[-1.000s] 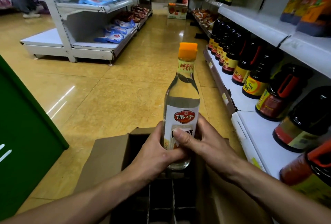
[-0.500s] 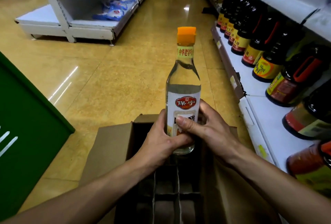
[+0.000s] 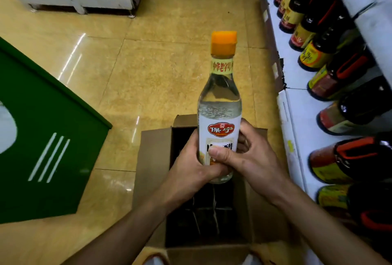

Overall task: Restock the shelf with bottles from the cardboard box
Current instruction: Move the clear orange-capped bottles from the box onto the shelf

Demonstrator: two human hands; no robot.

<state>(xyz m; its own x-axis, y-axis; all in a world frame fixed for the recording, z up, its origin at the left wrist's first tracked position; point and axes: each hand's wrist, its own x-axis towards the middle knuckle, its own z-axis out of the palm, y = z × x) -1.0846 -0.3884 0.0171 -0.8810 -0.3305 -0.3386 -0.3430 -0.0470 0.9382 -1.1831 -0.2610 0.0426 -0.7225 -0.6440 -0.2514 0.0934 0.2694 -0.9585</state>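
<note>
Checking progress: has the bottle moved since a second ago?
No. The bottle stays over the far end of the cardboard box; only the camera tilted down.

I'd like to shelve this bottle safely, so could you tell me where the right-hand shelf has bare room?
The white shelf is bare along its front strip, between its front edge and the row of dark bottles. Behind that strip the dark bottles stand crowded side by side; no gap shows for the clear bottle.
</note>
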